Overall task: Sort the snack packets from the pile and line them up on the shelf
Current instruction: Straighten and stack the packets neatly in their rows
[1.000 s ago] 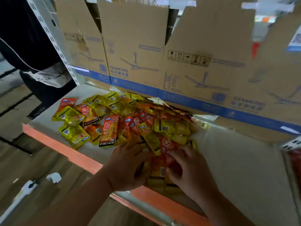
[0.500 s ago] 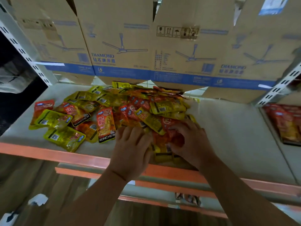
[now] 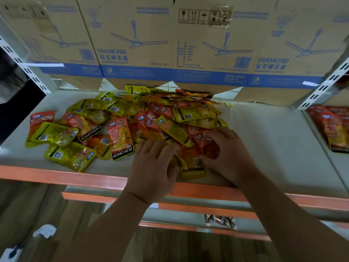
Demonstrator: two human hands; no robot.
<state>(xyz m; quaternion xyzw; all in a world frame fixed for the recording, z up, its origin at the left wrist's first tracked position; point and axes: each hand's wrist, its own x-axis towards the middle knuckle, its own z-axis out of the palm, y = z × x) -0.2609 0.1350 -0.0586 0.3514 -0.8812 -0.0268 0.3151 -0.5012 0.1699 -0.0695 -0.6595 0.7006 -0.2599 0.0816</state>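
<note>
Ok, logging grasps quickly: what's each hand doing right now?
Left hand: open, fingers resting on the snack packet pile.
Right hand: holding a red snack packet.

Place: we take this for a shop's storeroom or stocking aisle, not a home.
Racking: we see a pale shelf (image 3: 264, 148) with an orange front rail (image 3: 56, 175) and white slotted uprights (image 3: 324, 86) at both its ends.
Along the shelf's back: cardboard cartons (image 3: 132, 44) printed with ceiling fans and "DIAMOND".
On the shelf: a heap of many like snack packets (image 3: 170, 114), red and yellow, some marked "KONCHEW".
Right of the shelf: a neighbouring bay with more red packets (image 3: 332, 125).
Below the shelf: we see further orange-edged tiers (image 3: 188, 207).
</note>
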